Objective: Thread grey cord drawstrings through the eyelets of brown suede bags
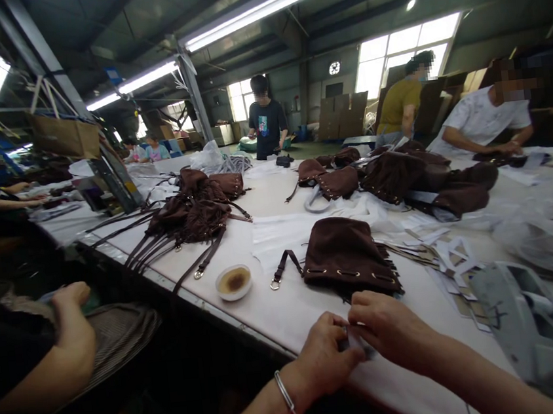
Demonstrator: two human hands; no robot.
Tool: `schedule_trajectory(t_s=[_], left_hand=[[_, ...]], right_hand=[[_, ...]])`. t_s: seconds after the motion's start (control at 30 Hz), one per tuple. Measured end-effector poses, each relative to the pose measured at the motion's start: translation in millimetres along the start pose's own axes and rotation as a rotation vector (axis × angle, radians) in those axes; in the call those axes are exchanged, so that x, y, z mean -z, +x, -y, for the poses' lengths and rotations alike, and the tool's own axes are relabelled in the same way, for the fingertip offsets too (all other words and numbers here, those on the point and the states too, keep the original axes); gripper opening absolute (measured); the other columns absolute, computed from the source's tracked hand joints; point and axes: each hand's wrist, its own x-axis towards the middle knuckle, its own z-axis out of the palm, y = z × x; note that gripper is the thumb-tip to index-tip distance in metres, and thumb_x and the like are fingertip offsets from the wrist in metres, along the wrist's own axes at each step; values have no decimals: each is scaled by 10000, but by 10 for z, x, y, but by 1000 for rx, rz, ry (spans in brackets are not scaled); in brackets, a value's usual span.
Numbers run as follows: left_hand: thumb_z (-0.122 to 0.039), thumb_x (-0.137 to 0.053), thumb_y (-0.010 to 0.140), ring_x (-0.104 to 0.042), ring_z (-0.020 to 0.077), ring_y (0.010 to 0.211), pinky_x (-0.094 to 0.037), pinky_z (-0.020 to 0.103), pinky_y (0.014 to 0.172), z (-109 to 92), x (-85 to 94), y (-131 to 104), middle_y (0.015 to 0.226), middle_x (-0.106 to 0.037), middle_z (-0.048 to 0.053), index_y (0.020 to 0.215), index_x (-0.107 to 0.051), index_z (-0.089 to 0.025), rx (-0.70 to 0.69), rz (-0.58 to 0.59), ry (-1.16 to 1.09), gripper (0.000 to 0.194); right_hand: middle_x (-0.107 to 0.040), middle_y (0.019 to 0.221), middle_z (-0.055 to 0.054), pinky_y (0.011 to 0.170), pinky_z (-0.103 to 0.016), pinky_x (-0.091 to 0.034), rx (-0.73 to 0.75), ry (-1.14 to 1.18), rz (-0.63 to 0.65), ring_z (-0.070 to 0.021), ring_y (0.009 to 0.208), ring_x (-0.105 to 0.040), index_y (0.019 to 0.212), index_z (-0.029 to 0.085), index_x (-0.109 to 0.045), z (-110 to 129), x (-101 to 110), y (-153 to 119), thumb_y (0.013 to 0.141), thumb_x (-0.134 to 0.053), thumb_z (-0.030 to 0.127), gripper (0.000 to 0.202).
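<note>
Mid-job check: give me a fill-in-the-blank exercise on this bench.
The silver metal bracelet circles the ____ wrist. The dark brown fringed bag nearest the right hand lies to the ____ of the shallow white bowl. The bent dark brown strap beside that bag ends in a metal ____.

left; right; ring

One small pale piece (356, 342) is in the fingers (364, 310). One brown bag (340, 246) lies by itself just past them, with one short strap (286, 265) on the side toward the bowl. That is one white bowl (234, 282), past the fingers and to the left. There are two big heaps of brown things: one heap (188, 210) far to the left of the fingers, one pile (406, 177) far to the right. One gray tool (525, 319) sits to the right. I count three people standing past the fingers: one black shirt (268, 125), one yellow shirt (397, 105), one white shirt (484, 116).
</note>
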Motion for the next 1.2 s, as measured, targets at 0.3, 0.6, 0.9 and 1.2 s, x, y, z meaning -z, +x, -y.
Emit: schedule_trajectory(t_s=[0.3, 0.6, 0.9, 1.2], left_hand=[[-336, -738, 743, -602, 185, 929, -454, 272, 855, 80, -8, 22, 888, -663, 23, 701, -737, -184, -69, -12, 42, 158], [-233, -729, 718, -592, 175, 958, -462, 266, 901, 49, 1, 0, 1011, -631, 36, 674, -697, -176, -41, 16, 61, 79], [-142, -635, 768, -554, 205, 1059, -435, 293, 984, -18, 11, -31, 922, -623, 51, 822, -719, -175, -167, 60, 176, 106], [-276, -679, 756, -584, 202, 942, -472, 291, 903, 43, 50, -28, 1015, -645, 61, 846, -704, -168, -109, 125, 171, 143]], right_hand=[[-591, 754, -23, 672, -345, -284, 329, -194, -217, -181, 713, -459, 758, 185, -600, -65, -310, -109, 780, -633, 67, 125], [-594, 766, -33, 686, -308, -339, 234, 36, 34, -163, 745, -505, 699, 177, -599, -64, -130, -83, 834, -549, 96, 166], [-619, 800, -38, 631, -270, -352, 69, 17, 212, -151, 734, -563, 690, 176, -664, -7, -89, 24, 828, -596, 143, 157], [-614, 782, -51, 672, -321, -362, 193, -107, -32, -191, 748, -509, 723, 169, -617, -21, -371, -108, 626, -598, 7, 190]])
